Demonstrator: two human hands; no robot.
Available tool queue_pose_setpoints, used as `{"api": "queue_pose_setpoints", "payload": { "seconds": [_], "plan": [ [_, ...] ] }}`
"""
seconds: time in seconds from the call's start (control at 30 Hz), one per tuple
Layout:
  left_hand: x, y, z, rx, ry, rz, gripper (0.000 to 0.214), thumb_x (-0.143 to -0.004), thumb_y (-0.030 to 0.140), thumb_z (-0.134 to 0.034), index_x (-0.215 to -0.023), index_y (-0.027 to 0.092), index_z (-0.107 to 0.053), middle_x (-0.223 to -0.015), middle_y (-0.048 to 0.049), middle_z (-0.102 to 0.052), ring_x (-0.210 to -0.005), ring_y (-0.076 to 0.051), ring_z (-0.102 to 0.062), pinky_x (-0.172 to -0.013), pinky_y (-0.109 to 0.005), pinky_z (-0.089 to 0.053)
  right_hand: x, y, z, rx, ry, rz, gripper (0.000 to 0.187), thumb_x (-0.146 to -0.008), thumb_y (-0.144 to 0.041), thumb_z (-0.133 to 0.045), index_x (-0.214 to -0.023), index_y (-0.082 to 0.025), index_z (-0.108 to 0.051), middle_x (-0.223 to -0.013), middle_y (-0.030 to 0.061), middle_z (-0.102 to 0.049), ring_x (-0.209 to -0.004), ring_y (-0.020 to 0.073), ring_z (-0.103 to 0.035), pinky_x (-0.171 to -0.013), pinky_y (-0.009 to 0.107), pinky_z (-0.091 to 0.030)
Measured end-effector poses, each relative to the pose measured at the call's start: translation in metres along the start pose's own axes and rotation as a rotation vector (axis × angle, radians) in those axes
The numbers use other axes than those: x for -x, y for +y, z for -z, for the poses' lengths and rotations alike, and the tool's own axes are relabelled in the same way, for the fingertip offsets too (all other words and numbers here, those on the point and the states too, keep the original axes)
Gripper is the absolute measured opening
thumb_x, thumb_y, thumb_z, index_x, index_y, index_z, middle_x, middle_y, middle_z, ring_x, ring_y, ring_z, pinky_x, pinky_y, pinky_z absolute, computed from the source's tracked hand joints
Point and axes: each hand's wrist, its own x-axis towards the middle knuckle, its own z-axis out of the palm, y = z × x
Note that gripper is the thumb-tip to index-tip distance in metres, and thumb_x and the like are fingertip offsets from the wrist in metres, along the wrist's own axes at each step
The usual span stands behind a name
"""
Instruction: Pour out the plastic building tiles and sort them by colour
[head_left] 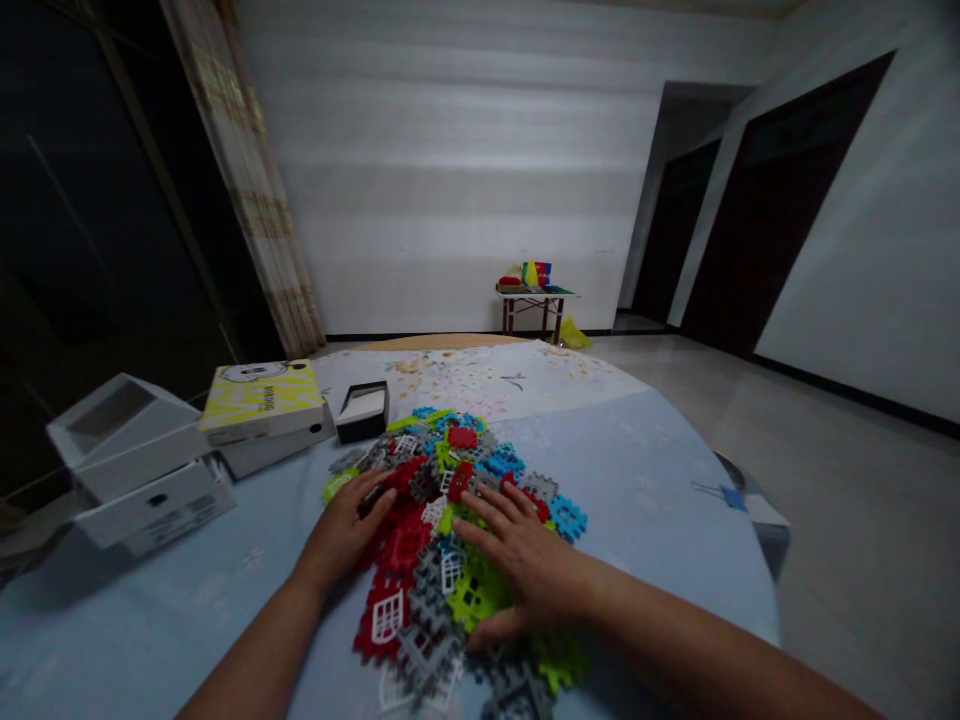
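Note:
A heap of interlocking plastic building pieces in red, grey, lime green, blue and white spreads over the table in front of me. At the heap's left edge, my left hand (346, 525) rests against red pieces (405, 540), its fingers bent and thumb apart from them. The gap between them is dark. My right hand (529, 555) lies palm down on the right side of the heap with its fingers spread, over lime green pieces (474, 592) and beside a blue piece (568, 518). White window-shaped pieces (388, 617) lie among grey pieces (431, 640) at the near end.
On the left of the pale blue tablecloth (645, 470) stand a yellow-and-white box (262, 400), white boxes (154, 500) and a small black open box (364, 410). A low table (534, 295) with colourful items stands by the far wall. Something grey (765, 525) is beyond the table's right edge.

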Motion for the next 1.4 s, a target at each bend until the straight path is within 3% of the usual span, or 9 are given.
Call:
{"api": "queue_pose_setpoints", "payload": {
  "seconds": [0.27, 0.37, 0.5, 0.6, 0.73, 0.87, 1.07, 1.4],
  "plan": [
    [0.005, 0.008, 0.012, 0.026, 0.03, 0.023, 0.041, -0.08, 0.049, -0.041, -0.072, 0.021, -0.07, -0.097, -0.0059, -0.067, -0.093, -0.019, -0.059, -0.085, -0.031, -0.046, -0.044, 0.015, -0.013, 0.139, 0.178, -0.14, 0.086, -0.07, -0.068, -0.05, -0.139, -0.021, -0.026, -0.147, 0.0112, -0.016, -0.134, 0.0324, -0.009, -0.108, 0.052, 0.001],
    [0.005, 0.004, 0.013, 0.028, 0.106, 0.051, 0.043, -0.082, 0.049, -0.038, -0.073, 0.02, -0.069, -0.098, -0.0058, -0.067, -0.095, -0.019, -0.058, -0.088, -0.033, -0.044, -0.036, 0.013, -0.008, 0.087, 0.164, -0.106, 0.089, -0.069, -0.069, -0.049, -0.14, -0.022, -0.023, -0.148, 0.0116, -0.015, -0.134, 0.032, -0.009, -0.107, 0.053, 0.0],
    [0.003, -0.007, 0.011, 0.034, 0.189, 0.085, 0.042, -0.083, 0.047, -0.037, -0.079, 0.02, -0.068, -0.099, -0.0054, -0.067, -0.098, -0.019, -0.057, -0.092, -0.033, -0.041, -0.003, -0.003, 0.006, -0.002, 0.052, 0.041, 0.09, -0.068, -0.067, -0.052, -0.141, -0.025, -0.019, -0.148, 0.0101, -0.014, -0.134, 0.0321, -0.011, -0.106, 0.055, 0.002],
    [0.002, -0.013, 0.011, 0.039, 0.214, 0.092, 0.042, -0.082, 0.048, -0.037, -0.079, 0.02, -0.068, -0.097, -0.0054, -0.067, -0.097, -0.02, -0.058, -0.09, -0.033, -0.042, 0.021, -0.016, 0.011, -0.047, -0.065, 0.138, 0.086, -0.071, -0.058, -0.057, -0.141, -0.027, -0.016, -0.148, 0.009, -0.013, -0.134, 0.0322, -0.011, -0.106, 0.056, 0.0],
    [0.001, -0.013, 0.01, 0.037, 0.226, 0.099, 0.043, -0.082, 0.049, -0.037, -0.078, 0.019, -0.068, -0.096, -0.006, -0.068, -0.097, -0.02, -0.058, -0.09, -0.032, -0.041, 0.034, -0.02, 0.005, -0.066, -0.166, 0.154, 0.073, -0.081, -0.041, -0.054, -0.141, -0.031, -0.014, -0.148, 0.0073, -0.011, -0.135, 0.0311, -0.008, -0.106, 0.056, -0.001],
    [0.002, -0.009, 0.011, 0.032, 0.228, 0.093, 0.042, -0.081, 0.049, -0.037, -0.079, 0.02, -0.067, -0.095, -0.0059, -0.068, -0.096, -0.02, -0.059, -0.09, -0.031, -0.042, 0.028, -0.012, -0.005, -0.075, -0.186, 0.15, 0.081, -0.077, -0.05, -0.056, -0.141, -0.027, -0.013, -0.148, 0.0099, -0.009, -0.135, 0.0328, -0.007, -0.105, 0.057, 0.001],
    [0.003, -0.004, 0.013, 0.026, 0.243, 0.086, 0.043, -0.081, 0.049, -0.036, -0.075, 0.02, -0.067, -0.093, -0.0061, -0.069, -0.095, -0.02, -0.059, -0.089, -0.031, -0.042, 0.008, -0.011, -0.004, -0.035, -0.086, 0.16, 0.092, -0.066, -0.068, -0.054, -0.14, -0.023, -0.021, -0.147, 0.0106, -0.017, -0.134, 0.0312, -0.012, -0.107, 0.053, 0.002],
    [0.003, -0.004, 0.011, 0.037, 0.226, 0.096, 0.043, -0.081, 0.049, -0.035, -0.077, 0.02, -0.067, -0.094, -0.0064, -0.068, -0.096, -0.021, -0.058, -0.091, -0.033, -0.041, -0.011, -0.003, -0.009, 0.005, 0.009, 0.076, 0.087, -0.068, -0.066, -0.053, -0.138, -0.022, -0.027, -0.145, 0.0124, -0.023, -0.134, 0.0282, -0.014, -0.107, 0.05, 0.002]
  ]
}}
